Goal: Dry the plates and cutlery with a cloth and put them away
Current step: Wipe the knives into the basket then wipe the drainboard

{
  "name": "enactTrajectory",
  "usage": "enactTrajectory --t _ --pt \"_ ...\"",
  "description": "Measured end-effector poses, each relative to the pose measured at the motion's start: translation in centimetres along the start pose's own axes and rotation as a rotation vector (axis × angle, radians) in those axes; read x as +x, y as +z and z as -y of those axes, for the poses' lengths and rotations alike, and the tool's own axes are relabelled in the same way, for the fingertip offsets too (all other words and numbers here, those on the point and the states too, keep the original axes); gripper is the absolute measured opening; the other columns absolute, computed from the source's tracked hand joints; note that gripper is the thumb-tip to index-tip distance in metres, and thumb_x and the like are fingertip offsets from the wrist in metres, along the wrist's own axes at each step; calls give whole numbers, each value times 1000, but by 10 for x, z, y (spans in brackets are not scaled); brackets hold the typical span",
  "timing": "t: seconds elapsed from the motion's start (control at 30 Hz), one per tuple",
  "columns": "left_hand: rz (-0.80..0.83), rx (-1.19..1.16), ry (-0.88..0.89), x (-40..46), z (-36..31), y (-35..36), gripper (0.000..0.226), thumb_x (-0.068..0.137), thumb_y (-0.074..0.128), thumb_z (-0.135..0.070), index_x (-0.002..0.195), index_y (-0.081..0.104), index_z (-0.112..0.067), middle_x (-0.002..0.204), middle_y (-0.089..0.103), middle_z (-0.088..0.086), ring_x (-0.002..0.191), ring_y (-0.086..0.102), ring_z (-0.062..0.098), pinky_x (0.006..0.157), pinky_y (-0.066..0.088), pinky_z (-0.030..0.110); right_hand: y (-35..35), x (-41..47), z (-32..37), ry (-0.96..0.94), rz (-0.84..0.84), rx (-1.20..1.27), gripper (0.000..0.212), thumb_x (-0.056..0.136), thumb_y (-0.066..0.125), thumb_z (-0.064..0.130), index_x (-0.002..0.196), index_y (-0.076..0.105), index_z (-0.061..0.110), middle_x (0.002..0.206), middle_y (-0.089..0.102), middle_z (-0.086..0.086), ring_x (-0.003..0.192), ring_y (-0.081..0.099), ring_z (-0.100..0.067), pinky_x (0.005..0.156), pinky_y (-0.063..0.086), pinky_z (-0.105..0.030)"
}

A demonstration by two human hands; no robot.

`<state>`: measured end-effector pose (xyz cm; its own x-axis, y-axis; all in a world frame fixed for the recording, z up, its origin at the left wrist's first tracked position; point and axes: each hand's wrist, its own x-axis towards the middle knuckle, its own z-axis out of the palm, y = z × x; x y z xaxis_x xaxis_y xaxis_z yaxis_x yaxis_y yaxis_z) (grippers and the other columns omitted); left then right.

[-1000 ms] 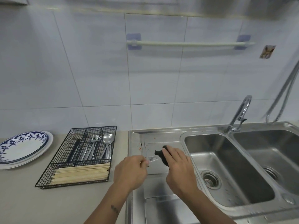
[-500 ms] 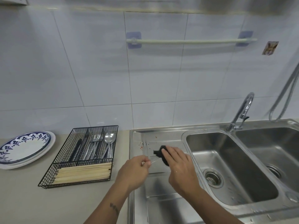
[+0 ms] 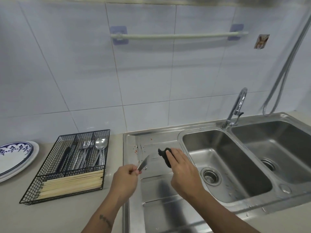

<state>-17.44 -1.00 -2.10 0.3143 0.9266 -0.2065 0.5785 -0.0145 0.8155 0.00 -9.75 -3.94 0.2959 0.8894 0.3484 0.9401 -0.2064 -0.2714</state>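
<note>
My left hand [image 3: 125,179] grips the handle of a small knife [image 3: 143,163], whose bare blade points up and away over the steel draining board [image 3: 133,199]. My right hand [image 3: 182,170] holds a dark cloth [image 3: 164,154] bunched under its fingers, a short way right of the blade and apart from it. A black wire cutlery tray [image 3: 55,195] on the counter to the left holds forks [image 3: 84,153], spoons [image 3: 101,147], dark-handled pieces and a front row of chopsticks [image 3: 70,184]. Stacked blue-patterned plates [image 3: 15,157] lie at the far left.
A double steel sink [image 3: 225,167] with a tap [image 3: 235,108] fills the right side, with a hose [image 3: 286,64] hanging on the wall. A towel rail [image 3: 178,36] is fixed to the tiled wall above. Red specks dot the draining board's far corner.
The knife has come out of the cloth: my left hand drew it leftwards, and the blade now shows bare. My right hand stays over the draining board with the cloth.
</note>
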Motion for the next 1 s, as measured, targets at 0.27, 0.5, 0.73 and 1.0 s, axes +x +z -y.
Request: enactTrajectory --t 0.27,0.5,0.73,1.0 --pt "-156 -273 24 -3 -20 7 13 93 63 -5 88 65 -17 82 72 3 80 72 18 72 56 33 -14 -9 22 3 -69 107 78 61 66 -2 136 50 13 138 53 -3 129 48 -23 98 45 -34" --pt "-165 -720 -36 2 -39 3 20 90 53 8 92 63 -9 80 70 17 70 70 26 65 54 34 5 -27 28 -16 -10 123 87 60 68 -7 142 44 14 143 49 -3 135 43 -25 100 46 -36" --pt "-155 -850 -51 -3 -34 4 20 92 53 9 84 66 -4 78 68 17 69 67 25 70 55 33 4 -20 35 -76 -10 144 83 63 68 -6 141 45 12 142 49 -5 133 42 -26 108 33 -34" --pt "-199 -763 80 -3 -18 3 8 95 61 1 96 69 1 85 73 20 78 74 26 70 61 25 -7 -17 25 67 -44 239 75 79 54 -7 148 36 18 151 36 4 142 26 -14 111 31 -29"
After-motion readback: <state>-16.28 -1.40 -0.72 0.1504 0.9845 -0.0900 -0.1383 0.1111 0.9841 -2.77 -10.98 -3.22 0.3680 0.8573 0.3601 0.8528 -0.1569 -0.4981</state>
